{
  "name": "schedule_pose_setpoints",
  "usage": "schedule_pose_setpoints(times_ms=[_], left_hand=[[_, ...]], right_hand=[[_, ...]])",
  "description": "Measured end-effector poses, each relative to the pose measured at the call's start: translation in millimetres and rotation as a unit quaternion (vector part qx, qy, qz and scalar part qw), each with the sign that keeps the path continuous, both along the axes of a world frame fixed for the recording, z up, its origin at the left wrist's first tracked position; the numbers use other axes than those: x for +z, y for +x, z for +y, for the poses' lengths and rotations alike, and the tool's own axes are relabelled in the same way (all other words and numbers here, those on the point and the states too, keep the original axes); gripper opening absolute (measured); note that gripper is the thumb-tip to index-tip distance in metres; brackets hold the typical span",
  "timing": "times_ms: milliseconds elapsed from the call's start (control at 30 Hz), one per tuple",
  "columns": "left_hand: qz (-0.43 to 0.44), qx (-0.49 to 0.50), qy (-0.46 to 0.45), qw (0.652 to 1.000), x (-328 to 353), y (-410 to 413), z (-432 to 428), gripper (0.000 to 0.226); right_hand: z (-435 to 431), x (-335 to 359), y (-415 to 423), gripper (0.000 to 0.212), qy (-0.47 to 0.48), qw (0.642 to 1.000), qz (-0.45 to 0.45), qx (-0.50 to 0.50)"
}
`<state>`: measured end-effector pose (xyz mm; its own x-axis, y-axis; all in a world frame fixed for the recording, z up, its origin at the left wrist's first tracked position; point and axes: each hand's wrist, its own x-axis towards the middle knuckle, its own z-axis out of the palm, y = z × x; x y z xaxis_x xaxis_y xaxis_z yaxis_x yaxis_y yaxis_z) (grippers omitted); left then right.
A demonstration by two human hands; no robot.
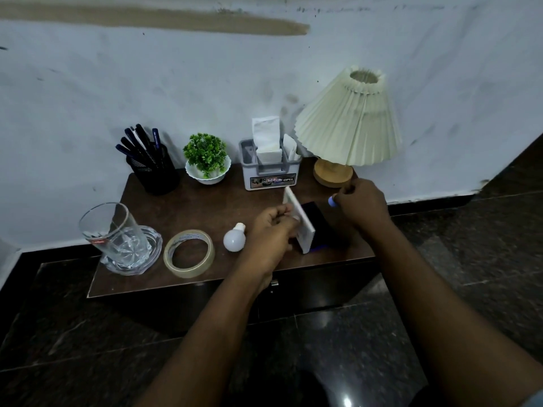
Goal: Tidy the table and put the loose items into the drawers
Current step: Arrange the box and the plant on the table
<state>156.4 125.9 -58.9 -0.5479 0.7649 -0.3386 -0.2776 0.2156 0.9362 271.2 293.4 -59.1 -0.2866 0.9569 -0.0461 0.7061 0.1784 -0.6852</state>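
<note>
My left hand (271, 233) grips a flat white rectangular plate (299, 221), tilted up on its edge over the right half of the small brown table (205, 207). Behind the plate lies a dark object (318, 218), partly hidden. My right hand (363, 205) is closed on a small item with a blue-white tip (332, 201), just in front of the lamp base. A white light bulb (234, 238) and a roll of clear tape (189, 253) lie near the front edge, left of my left hand. A small metal drawer knob (274, 283) shows below the table edge.
Along the back stand a black mesh pen holder (154, 174), a potted green plant (207, 160), a grey tissue box (270, 168) and a pleated lamp (349, 121). A drinking glass (113, 230) sits in a glass dish (150, 248) at front left. Dark stone floor surrounds the table.
</note>
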Motion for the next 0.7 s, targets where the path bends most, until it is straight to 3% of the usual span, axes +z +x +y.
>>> schedule_pose_setpoints(times_ms=[67,267,333,367,433,600,633,700], left_hand=[[-0.022,-0.045,0.036,0.998,2.0,8.8,3.6,0.026],[0.046,-0.047,0.019,0.998,-5.9,21.4,11.0,0.022],[0.170,-0.061,-0.002,0.984,-12.3,18.1,10.4,0.030],[0.284,-0.089,-0.027,0.954,-17.1,15.0,8.9,0.039],[0.460,-0.184,-0.088,0.864,-22.8,14.7,5.0,0.061],[0.516,-0.401,-0.241,0.718,-38.1,22.6,-0.5,0.076],[0.517,-0.413,-0.250,0.707,-38.1,21.8,-0.9,0.078],[0.507,-0.404,-0.246,0.720,-33.7,17.8,-1.0,0.074]], right_hand=[[1.8,2.1,6.6,0.019,0.012,1.000,-0.001,-0.014],[1.6,3.0,13.7,0.021,0.042,0.999,0.014,-0.019],[2.6,1.4,14.1,0.019,0.054,0.998,0.007,-0.009],[2.0,0.7,13.0,0.019,0.061,0.998,0.000,-0.003],[2.1,-0.3,10.8,0.017,0.068,0.998,-0.019,0.007],[-0.4,-2.7,5.1,0.013,0.077,0.994,-0.037,0.066],[-1.7,-3.0,3.9,0.012,0.079,0.993,-0.035,0.086],[-4.3,-3.4,0.5,0.011,0.082,0.988,-0.043,0.126]])
